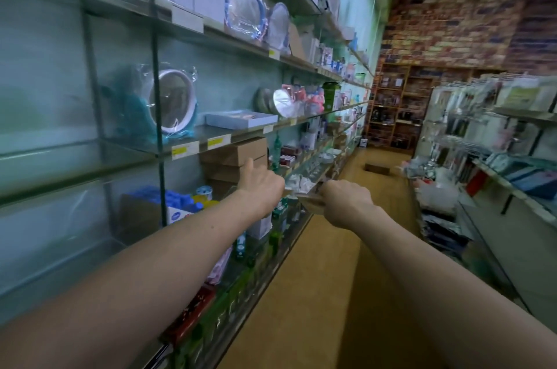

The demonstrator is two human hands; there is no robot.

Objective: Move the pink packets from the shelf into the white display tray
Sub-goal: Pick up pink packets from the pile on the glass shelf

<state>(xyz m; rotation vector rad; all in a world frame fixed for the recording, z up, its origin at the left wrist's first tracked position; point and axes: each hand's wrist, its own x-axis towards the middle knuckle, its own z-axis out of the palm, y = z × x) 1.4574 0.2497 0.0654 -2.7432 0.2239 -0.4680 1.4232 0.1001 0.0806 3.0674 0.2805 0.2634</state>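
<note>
Shop aisle; two hands (262,188) (346,201) outstretched.

This is a shop aisle. Long glass shelves (193,139) on the left carry yellow price labels (184,151) along their edges and packaged goods: wrapped round mirrors (173,102), brown cardboard boxes (238,154), bottles. A second rack of goods (494,139) stands on the right, and what seems, through the blur, a brick-patterned wall (452,22) closes the far end.
</note>
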